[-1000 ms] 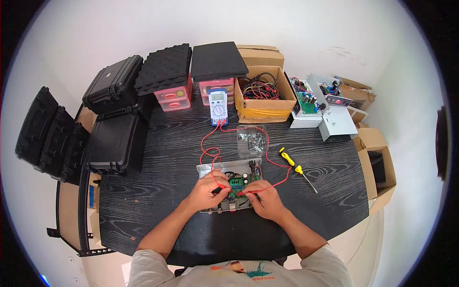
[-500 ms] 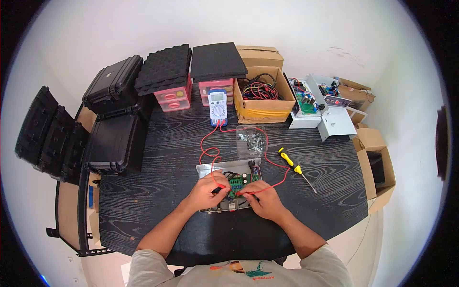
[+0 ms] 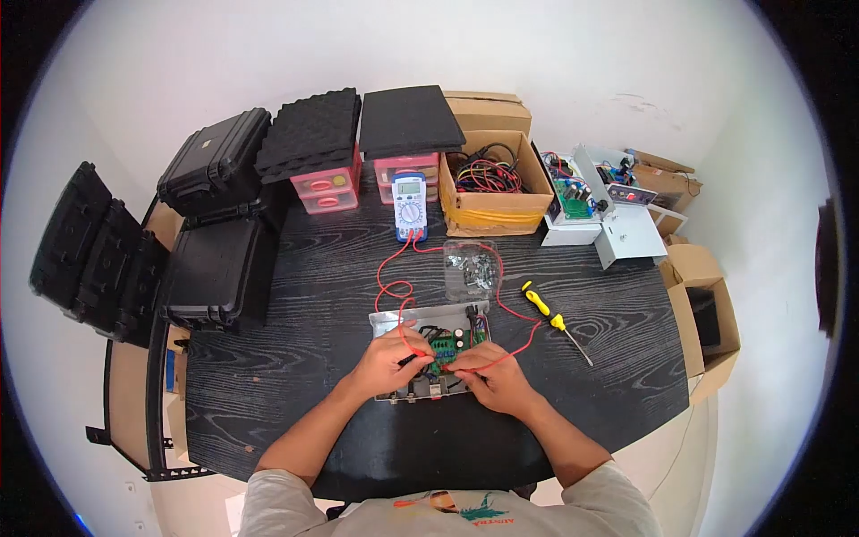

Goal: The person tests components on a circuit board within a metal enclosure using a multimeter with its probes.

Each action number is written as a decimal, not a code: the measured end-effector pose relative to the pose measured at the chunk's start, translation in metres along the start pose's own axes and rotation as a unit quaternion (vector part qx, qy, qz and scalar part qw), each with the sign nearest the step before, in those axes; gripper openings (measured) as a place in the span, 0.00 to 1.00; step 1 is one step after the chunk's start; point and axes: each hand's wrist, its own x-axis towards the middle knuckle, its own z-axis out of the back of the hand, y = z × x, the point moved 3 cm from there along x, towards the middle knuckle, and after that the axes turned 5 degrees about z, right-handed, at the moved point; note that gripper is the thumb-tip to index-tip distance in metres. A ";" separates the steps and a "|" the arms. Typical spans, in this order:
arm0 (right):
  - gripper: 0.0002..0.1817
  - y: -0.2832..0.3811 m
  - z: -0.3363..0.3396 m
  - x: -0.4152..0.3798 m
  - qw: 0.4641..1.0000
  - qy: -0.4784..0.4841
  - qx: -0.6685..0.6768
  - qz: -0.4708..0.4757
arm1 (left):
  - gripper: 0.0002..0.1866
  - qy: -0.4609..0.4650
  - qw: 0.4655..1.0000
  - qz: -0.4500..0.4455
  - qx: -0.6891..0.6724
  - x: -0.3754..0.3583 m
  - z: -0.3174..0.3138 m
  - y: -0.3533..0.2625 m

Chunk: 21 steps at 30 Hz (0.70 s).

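My left hand (image 3: 386, 360) is closed on a red test probe (image 3: 418, 354), over the left part of an open metal case (image 3: 385, 319). From the right, my right hand (image 3: 495, 378) pinches a second red-leaded probe (image 3: 454, 367). Both probes point at the green circuit board (image 3: 444, 345) inside the case; whether the tips touch it is too small to tell. Red leads (image 3: 383, 275) run up to a blue and white multimeter (image 3: 411, 208) at the back. Its display is too small to read.
A clear tray of screws (image 3: 471, 270) lies behind the case, and a yellow screwdriver (image 3: 545, 307) to its right. Along the back stand black cases (image 3: 215, 268), pink drawers (image 3: 326, 190), a cardboard box of cables (image 3: 497, 215) and opened electronic units (image 3: 573, 201).
The whole view has shifted slightly, with things on the table a little lower. Both hands stay over the case with the probes, moved only slightly.
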 end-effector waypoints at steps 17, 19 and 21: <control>0.11 -0.003 -0.003 -0.003 0.999 -0.038 0.012 -0.007 | 0.03 -0.025 0.999 0.005 -0.043 -0.002 0.002 0.005; 0.12 -0.003 -0.003 -0.003 0.998 -0.054 0.018 0.012 | 0.04 -0.030 0.998 0.005 -0.061 -0.002 0.002 0.007; 0.12 -0.003 -0.003 -0.004 0.999 -0.047 0.006 0.011 | 0.05 -0.020 0.998 0.005 -0.060 -0.001 0.002 0.006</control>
